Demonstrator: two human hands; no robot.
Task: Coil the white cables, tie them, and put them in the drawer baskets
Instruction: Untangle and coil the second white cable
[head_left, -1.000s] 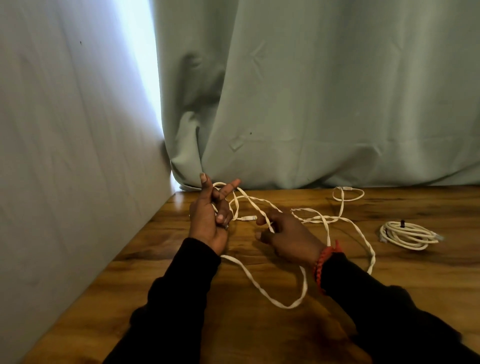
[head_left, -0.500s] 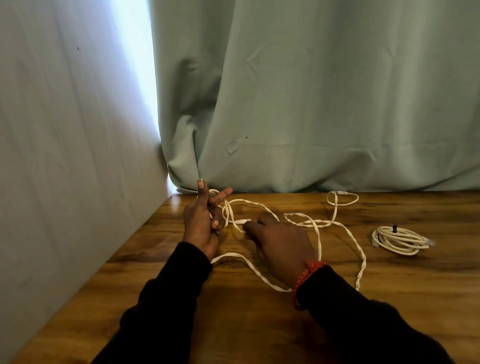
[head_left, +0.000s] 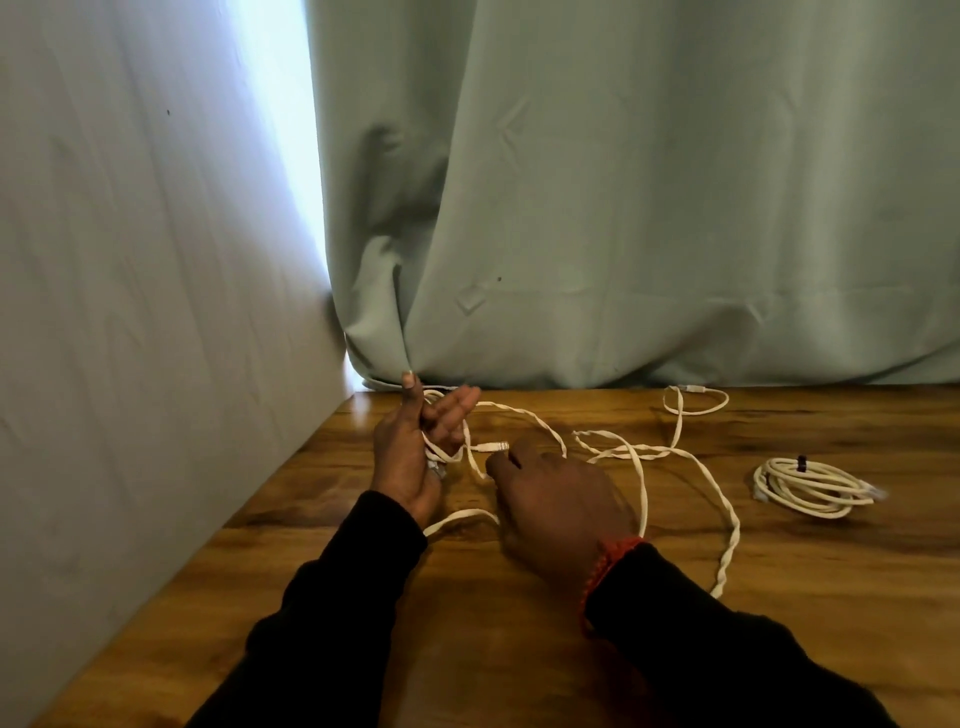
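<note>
The left hand (head_left: 402, 457) stands upright on its edge near the far left corner of the wooden surface (head_left: 467, 649), thumb pointing straight up and the index finger stretched out to the right. A few turns of the loose white cable (head_left: 641, 470) are looped around the fingers (head_left: 449, 410) of this hand, running between the thumb and the outstretched fingers and down across the palm; the lower fingers look curled in against the wraps, so the hand holds the forming coil. One plug end (head_left: 493, 446) of the cable sticks out to the right from the coil, just in front of the right hand.

The right hand (head_left: 558, 499) lies low over the surface, back of the hand up, fingers bent forward and downward. Its fingertips sit at the cable just below the plug end, but the back of the hand hides them, so whether they pinch the strand or only touch it cannot be told. A red braided wristband (head_left: 605, 564) circles the right wrist.

The rest of the loose cable trails in twisted loops to the right across the surface, its far end forming a small loop near the curtain (head_left: 649, 208). Well to the right lies a coiled white cable (head_left: 810, 486), bound with a dark tie (head_left: 801, 462).
</note>
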